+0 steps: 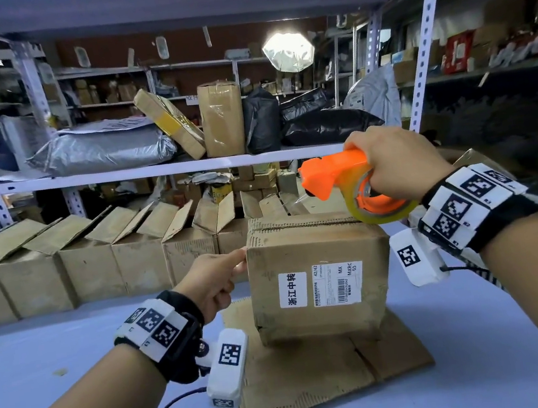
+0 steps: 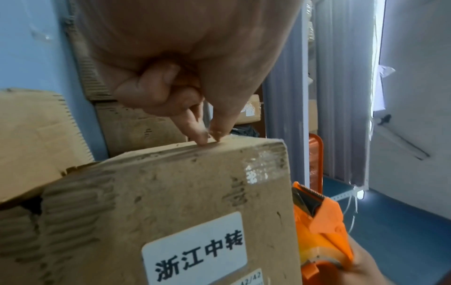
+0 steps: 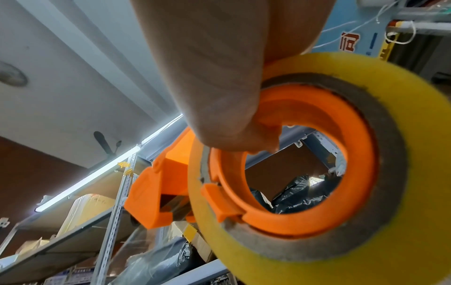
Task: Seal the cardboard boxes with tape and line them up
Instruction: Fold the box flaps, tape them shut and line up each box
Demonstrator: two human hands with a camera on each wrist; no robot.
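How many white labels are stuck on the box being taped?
2, both on the near side of the box: a small label with large characters on the left, and a barcode label right of it. Other sides are hidden, so more may exist.

I count one closed cardboard box (image 1: 319, 276) in front of me and six open boxes (image 1: 95, 259) lined up behind it. One orange tape dispenser (image 1: 336, 173), carrying one yellow tape roll (image 1: 386, 211).
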